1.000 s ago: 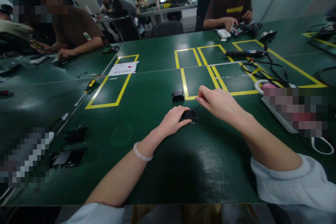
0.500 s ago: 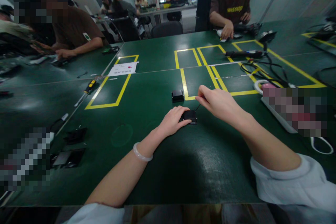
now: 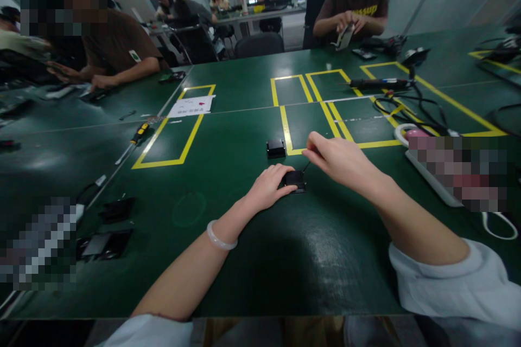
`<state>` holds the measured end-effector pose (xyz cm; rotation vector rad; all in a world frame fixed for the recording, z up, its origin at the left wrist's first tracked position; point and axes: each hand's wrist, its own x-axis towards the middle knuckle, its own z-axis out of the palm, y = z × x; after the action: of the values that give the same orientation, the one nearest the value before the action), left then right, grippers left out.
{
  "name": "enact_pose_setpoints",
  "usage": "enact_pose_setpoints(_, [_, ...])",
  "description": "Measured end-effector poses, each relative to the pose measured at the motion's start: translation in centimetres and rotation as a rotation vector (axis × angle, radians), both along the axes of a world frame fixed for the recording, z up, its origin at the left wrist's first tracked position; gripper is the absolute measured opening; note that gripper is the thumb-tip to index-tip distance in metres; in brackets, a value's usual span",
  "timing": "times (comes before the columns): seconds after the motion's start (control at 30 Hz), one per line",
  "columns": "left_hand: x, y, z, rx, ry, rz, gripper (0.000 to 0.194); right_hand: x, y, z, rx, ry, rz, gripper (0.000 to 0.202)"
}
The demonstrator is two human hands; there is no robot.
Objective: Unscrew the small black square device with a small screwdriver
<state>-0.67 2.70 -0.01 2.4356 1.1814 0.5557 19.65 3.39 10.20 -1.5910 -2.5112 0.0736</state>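
My left hand (image 3: 270, 186) is gripping a black block (image 3: 294, 178), my right hand (image 3: 331, 154) gripping a thin tool (image 3: 306, 166) at its one o'clock
That block is looking unfinished; a second block (image 3: 275, 148) is lying untouched at eleven o'clock

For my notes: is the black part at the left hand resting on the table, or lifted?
Resting, it appears: no gap shows between the black part and the green table, and the left hand lies partly over it.
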Motion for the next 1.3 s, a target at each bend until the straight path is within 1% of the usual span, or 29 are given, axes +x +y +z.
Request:
enact_pose_setpoints(0.17, [-0.01, 0.03, -0.04, -0.004, 0.003, 0.003, 0.035, 0.20, 0.11, -0.12, -0.026, 0.015, 0.001, 0.020])
enact_pose_setpoints(0.37, [-0.01, 0.07, -0.01, -0.004, 0.011, -0.001, 0.037, 0.33, 0.19, -0.31, 0.010, -0.014, -0.003, 0.017])
enact_pose_setpoints(0.57, [0.00, 0.06, -0.18, 0.005, 0.014, 0.002, 0.036, 0.03, 0.21, -0.38, 0.032, -0.054, -0.033, 0.024])
enact_pose_setpoints(0.83, [-0.08, 0.16, -0.34, 0.006, 0.010, -0.004, 0.036, 0.30, 0.42, -0.39, 0.008, -0.040, -0.003, 0.022])
enact_pose_setpoints(1.3, [-0.10, 0.09, -0.22, 0.003, 0.008, 0.000, 0.037, 0.16, 0.40, -0.32, 0.018, -0.038, -0.051, 0.024])
